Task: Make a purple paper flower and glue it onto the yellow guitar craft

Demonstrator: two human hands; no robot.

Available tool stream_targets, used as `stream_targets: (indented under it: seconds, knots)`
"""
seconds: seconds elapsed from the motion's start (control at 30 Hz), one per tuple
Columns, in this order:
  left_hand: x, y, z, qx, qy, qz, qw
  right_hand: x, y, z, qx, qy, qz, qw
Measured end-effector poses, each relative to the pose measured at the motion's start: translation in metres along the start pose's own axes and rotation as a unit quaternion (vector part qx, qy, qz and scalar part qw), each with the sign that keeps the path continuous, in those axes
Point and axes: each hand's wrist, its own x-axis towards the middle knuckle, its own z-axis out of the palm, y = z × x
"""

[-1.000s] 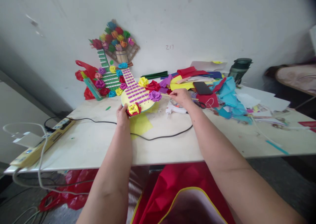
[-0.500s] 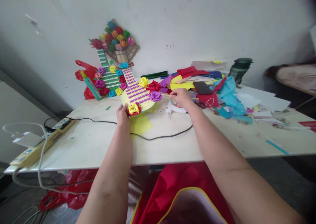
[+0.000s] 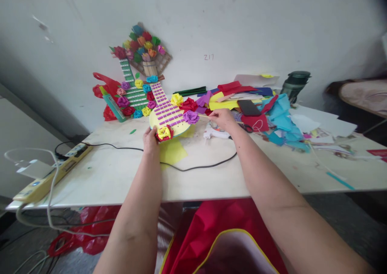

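Decorated board [image 3: 169, 115]: tilted over table [image 3: 199, 187], back from front edge | left hand [image 3: 150, 140]: grip on board's lower-left rim | right hand [image 3: 222, 118]: grip pinching thin stick [image 3: 204, 116] toward purple flower [image 3: 191, 117] | front room: crossed by black cable [image 3: 184, 171] | stick holder [image 3: 150, 69]: holds paper flowers [image 3: 140, 41] | dark bottle [image 3: 295, 85]: right rear, contents cannot be told

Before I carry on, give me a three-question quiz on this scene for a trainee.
1. True or false: the left hand holds the power strip.
2. What does the right hand hold? A) a phone B) a thin stick C) scissors
3. Fill in: the paper flower nearest the stick's left tip is ____.
Key: 1. False; it holds the guitar-shaped craft. 2. B. 3. Purple.
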Motion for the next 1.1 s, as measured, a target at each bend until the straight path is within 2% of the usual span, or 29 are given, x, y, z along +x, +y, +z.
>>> stream_targets:
  seconds: [0.23,0.53,0.87,1.1]
  knots:
    - [-0.0015,0.0013,0.0013,0.001,-0.008,-0.004,1.0,-0.0024,-0.0075,-0.0012,-0.037,0.011,-0.01,0.999]
    - [-0.0029,0.0025,0.0029,0.007,-0.001,-0.01,1.0,-0.0032,-0.0056,0.0,-0.006,-0.041,-0.038,0.998]
    - [-0.0017,0.0018,0.0026,0.003,0.002,-0.012,1.0,0.0003,0.0003,0.0084,0.05,0.005,-0.037,0.998]
    - [-0.0009,0.0016,0.0026,-0.013,0.014,-0.017,1.0,-0.0021,-0.0032,0.0033,0.028,-0.014,-0.053,0.998]
